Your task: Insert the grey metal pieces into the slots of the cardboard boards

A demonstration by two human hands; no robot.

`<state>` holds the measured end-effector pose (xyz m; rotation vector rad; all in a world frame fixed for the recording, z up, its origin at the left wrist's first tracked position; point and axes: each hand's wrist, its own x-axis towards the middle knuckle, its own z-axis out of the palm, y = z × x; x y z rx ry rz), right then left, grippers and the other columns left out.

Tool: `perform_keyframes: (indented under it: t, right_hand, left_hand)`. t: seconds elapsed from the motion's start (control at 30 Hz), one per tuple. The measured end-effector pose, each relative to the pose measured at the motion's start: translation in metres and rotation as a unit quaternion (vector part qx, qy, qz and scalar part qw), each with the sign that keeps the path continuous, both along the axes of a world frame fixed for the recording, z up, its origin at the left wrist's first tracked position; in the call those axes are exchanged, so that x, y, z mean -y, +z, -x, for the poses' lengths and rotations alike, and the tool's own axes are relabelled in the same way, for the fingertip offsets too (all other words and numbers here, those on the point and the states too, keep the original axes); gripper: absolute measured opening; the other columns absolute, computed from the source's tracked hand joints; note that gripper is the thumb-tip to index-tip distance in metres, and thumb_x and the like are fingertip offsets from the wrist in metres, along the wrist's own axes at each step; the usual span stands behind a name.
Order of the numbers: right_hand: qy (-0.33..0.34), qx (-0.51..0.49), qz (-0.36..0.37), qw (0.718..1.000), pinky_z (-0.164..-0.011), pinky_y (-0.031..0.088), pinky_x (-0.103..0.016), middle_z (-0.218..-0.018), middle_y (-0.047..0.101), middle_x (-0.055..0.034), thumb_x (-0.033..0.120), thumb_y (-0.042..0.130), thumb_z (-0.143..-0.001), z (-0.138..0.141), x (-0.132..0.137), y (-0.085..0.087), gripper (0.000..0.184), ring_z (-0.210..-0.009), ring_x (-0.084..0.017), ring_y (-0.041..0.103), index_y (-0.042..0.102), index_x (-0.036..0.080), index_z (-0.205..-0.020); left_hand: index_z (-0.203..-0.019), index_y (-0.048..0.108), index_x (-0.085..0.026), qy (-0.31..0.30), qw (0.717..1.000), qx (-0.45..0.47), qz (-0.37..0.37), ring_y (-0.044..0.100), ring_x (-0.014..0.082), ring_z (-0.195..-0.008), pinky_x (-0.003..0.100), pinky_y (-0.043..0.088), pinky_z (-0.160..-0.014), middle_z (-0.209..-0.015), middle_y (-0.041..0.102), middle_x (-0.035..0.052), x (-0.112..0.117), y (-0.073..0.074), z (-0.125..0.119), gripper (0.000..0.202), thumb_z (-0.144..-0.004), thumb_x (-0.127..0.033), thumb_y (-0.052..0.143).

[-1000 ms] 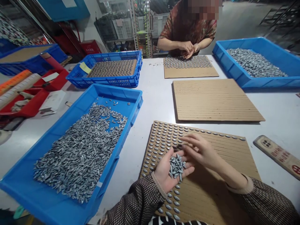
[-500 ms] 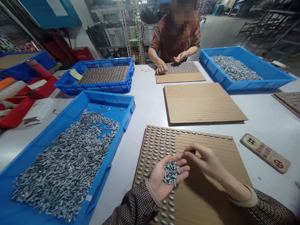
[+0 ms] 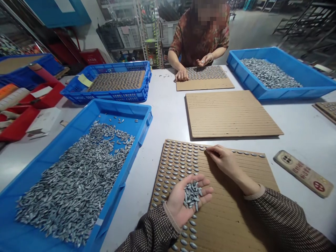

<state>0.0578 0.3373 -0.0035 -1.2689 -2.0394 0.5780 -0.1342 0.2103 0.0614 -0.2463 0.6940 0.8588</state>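
Note:
My left hand [image 3: 181, 202] is turned palm up over the near cardboard board [image 3: 220, 217], cradling a small heap of grey spindle-shaped metal pieces [image 3: 193, 194]. Thumb and fingertips of my right hand [image 3: 225, 161] are pinched together at the board's far edge, by its top row. What sits between those fingertips is too hidden to make out. Rows of the same pieces [image 3: 177, 157] cover the board's left side, and a single line of them runs along the far edge. The rest of the surface shows thin parallel slits.
A blue tray [image 3: 143, 115] of loose metal pieces stands at left. Beyond my board lies another slitted board [image 3: 233, 115], with a phone [image 3: 303, 173] to the right. Across the table a co-worker [image 3: 199, 38] handles a filled board [image 3: 207, 84] between a blue crate [image 3: 105, 94] and another blue tray [image 3: 283, 92].
My right hand has moved from beside my left fingertips forward to the board's far edge. The left hand keeps its heap in nearly the same place. The view has shifted slightly.

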Motion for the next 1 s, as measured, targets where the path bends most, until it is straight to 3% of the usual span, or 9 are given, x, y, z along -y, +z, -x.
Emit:
perform_keyframes:
  t: [0.4, 0.5, 0.63, 0.7, 0.87, 1.0]
  right_hand:
    - [-0.006, 0.163, -0.092, 0.982, -0.065, 0.046, -0.028, -0.087, 0.063, -0.0079, 0.026, 0.041, -0.096, 0.000, 0.002, -0.006, 0.028, -0.073, -0.017, 0.059, 0.067, 0.017, -0.091]
    - [0.002, 0.170, -0.094, 0.981, -0.065, 0.046, -0.029, -0.087, 0.062, -0.0084, 0.025, 0.040, -0.096, 0.000, 0.000, -0.004, 0.029, -0.072, -0.017, 0.059, 0.067, 0.016, -0.091]
    - [-0.005, 0.124, -0.088, 0.988, -0.065, 0.048, -0.030, -0.091, 0.062, -0.0090, 0.027, 0.043, -0.095, -0.001, 0.010, 0.009, 0.027, -0.071, -0.017, 0.059, 0.065, 0.017, -0.106]
    - [0.023, 0.083, -0.070, 0.994, -0.067, 0.050, -0.031, -0.097, 0.062, -0.0092, 0.028, 0.047, -0.094, 0.001, 0.025, 0.024, 0.026, -0.074, -0.017, 0.059, 0.063, 0.019, -0.112]
    - [0.207, 0.038, 0.000, 0.978, -0.082, 0.051, -0.039, -0.112, 0.059, -0.0107, 0.021, 0.050, -0.092, 0.014, 0.066, 0.062, 0.033, -0.102, -0.023, 0.055, 0.058, 0.026, -0.124]
    - [0.241, 0.053, -0.009, 0.969, -0.081, 0.049, -0.041, -0.109, 0.060, -0.0104, 0.016, 0.047, -0.093, 0.019, 0.077, 0.068, 0.028, -0.098, -0.022, 0.054, 0.062, 0.026, -0.115]
  left_hand:
    - [-0.103, 0.063, -0.007, -0.002, 1.000, -0.001, 0.001, 0.068, 0.0215, -0.086, 0.034, 0.050, -0.084, -0.100, 0.069, 0.0124, 0.000, 0.002, -0.001, 0.029, -0.086, -0.029, 0.057]
    - [-0.105, 0.063, -0.007, 0.002, 1.000, -0.003, 0.000, 0.068, 0.0220, -0.087, 0.034, 0.049, -0.085, -0.101, 0.068, 0.0125, -0.001, 0.002, -0.001, 0.030, -0.087, -0.030, 0.056]
    - [-0.109, 0.061, -0.007, 0.013, 1.000, 0.008, -0.006, 0.067, 0.0242, -0.093, 0.035, 0.048, -0.088, -0.105, 0.067, 0.0133, -0.003, 0.003, -0.001, 0.035, -0.089, -0.034, 0.054]
    - [-0.110, 0.061, -0.006, 0.018, 1.000, 0.013, -0.008, 0.066, 0.0248, -0.095, 0.037, 0.048, -0.091, -0.108, 0.067, 0.0143, -0.005, 0.004, -0.001, 0.036, -0.090, -0.035, 0.052]
    - [-0.106, 0.063, -0.010, 0.051, 0.998, 0.027, -0.009, 0.066, 0.0178, -0.088, 0.039, 0.047, -0.094, -0.098, 0.070, 0.0083, -0.006, 0.002, -0.008, 0.026, -0.091, -0.029, 0.052]
    - [-0.098, 0.064, -0.009, 0.062, 0.997, 0.041, -0.008, 0.065, 0.0162, -0.089, 0.036, 0.048, -0.092, -0.097, 0.070, 0.0083, -0.006, -0.001, -0.015, 0.025, -0.093, -0.028, 0.049]
